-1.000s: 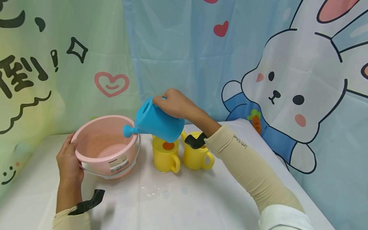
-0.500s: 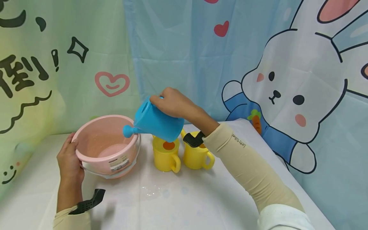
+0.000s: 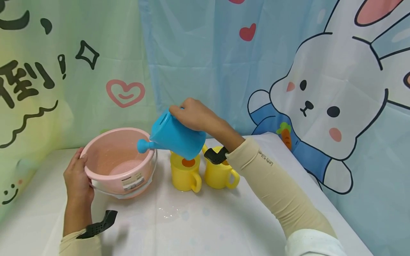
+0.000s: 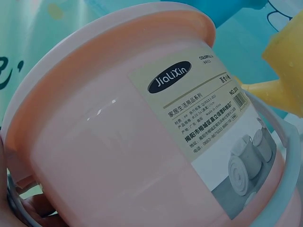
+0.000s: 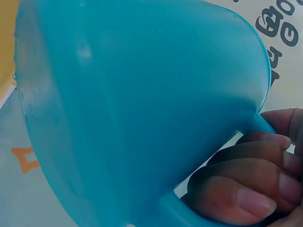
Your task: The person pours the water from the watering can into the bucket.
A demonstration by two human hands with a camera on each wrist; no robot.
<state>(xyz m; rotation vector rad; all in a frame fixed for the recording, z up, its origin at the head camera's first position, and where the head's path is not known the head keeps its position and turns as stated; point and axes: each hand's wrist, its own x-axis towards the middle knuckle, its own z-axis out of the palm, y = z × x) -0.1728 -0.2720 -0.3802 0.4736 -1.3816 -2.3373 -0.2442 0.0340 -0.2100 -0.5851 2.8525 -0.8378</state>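
Observation:
A blue watering can (image 3: 179, 137) is tilted to the left, its round spout head over the right rim of a pink bucket (image 3: 141, 172). My right hand (image 3: 195, 115) grips the can's handle; in the right wrist view its fingers (image 5: 236, 189) curl round the handle beside the can's wall. My left hand (image 3: 78, 177) holds the bucket by its left side, thumb at the rim and other fingers underneath or behind, partly hidden. The bucket leans slightly, and its pale carrying handle (image 4: 284, 179) hangs down in front. Whether water leaves the spout cannot be made out.
Two yellow watering cans (image 3: 185, 174) with handles stand right of the bucket, partly below the blue can and right forearm. Water drops (image 3: 168, 213) lie on the white tablecloth (image 3: 179, 238). A printed curtain (image 3: 198, 53) hangs behind the table.
Almost nothing differs: the blue watering can stays tilted at the bucket rim, and both hands keep their hold. The whole view has shifted very slightly.

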